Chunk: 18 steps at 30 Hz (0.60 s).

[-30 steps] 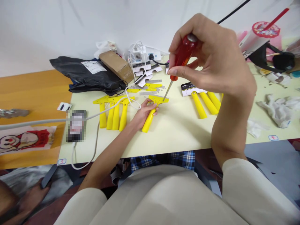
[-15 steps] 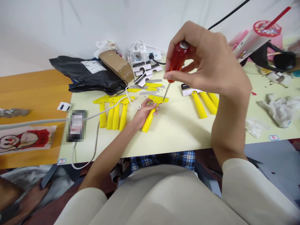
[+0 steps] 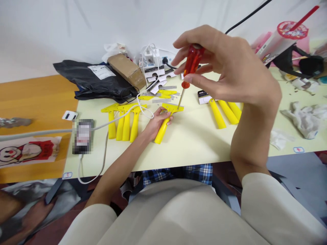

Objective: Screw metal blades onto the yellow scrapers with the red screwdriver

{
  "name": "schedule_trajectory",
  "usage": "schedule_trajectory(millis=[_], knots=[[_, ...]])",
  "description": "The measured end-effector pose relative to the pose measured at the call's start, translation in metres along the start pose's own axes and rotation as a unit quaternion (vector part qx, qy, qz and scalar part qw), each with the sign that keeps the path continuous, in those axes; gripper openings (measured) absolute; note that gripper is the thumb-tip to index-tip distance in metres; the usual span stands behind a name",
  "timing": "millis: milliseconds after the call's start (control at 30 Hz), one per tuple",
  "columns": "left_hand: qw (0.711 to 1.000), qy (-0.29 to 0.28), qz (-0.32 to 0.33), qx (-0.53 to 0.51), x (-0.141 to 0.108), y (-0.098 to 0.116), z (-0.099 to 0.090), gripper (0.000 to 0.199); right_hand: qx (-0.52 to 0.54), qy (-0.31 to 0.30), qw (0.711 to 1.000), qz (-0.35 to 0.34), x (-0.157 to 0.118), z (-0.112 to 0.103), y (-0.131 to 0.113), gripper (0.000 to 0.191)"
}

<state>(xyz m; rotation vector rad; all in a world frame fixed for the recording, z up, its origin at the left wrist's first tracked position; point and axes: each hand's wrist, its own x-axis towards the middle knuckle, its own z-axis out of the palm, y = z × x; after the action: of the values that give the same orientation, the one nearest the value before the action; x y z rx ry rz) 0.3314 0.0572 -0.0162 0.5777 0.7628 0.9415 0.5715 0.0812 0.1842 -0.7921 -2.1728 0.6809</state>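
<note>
My left hand (image 3: pixel 155 125) is closed round a yellow scraper (image 3: pixel 161 131) near its head, which lies over the pale table. Above it, my right hand (image 3: pixel 214 64) has the red handle of a screwdriver (image 3: pixel 192 64) between thumb and palm, with several fingers spread away from it. The screwdriver's tip meets the right part of the scraper's head, at a screw. Left of my left hand, several yellow scrapers (image 3: pixel 126 124) lie side by side. More yellow handles (image 3: pixel 217 114) lie under my right wrist. Loose blades and yellow pieces (image 3: pixel 167 92) are scattered behind the held scraper.
A black plastic bag (image 3: pixel 99 81) and a cardboard box (image 3: pixel 127 70) lie at the back left. White cables cross the table beside a phone (image 3: pixel 83 136). A tall cup (image 3: pixel 283 41) and crumpled tissue (image 3: pixel 305 120) are at the right. Another person's hand (image 3: pixel 38 212) shows at lower left.
My right hand's fingers have opened away from the screwdriver handle, and the wrist has shifted slightly right. The handle leans a little further left. My left hand and the scraper have stayed put.
</note>
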Motion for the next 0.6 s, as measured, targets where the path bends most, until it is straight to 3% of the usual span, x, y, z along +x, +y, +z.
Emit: schedule_trajectory(millis=[233,400,600], knots=[[1.0,-0.015,0.004,-0.005,-0.0007,-0.0002,-0.0006,0.041,-0.057,0.052,0.997,-0.009,0.0081,0.0022,0.0074,0.037],[1.0,-0.006,0.002,-0.003,0.0,-0.0008,-0.0018,0.041,-0.056,-0.001,0.998,-0.005,0.0029,0.0013,0.0031,0.049],[1.0,-0.012,0.004,-0.011,0.0,-0.0008,-0.0006,0.04,-0.063,0.032,0.997,-0.018,0.0054,0.0035,0.0039,0.041]])
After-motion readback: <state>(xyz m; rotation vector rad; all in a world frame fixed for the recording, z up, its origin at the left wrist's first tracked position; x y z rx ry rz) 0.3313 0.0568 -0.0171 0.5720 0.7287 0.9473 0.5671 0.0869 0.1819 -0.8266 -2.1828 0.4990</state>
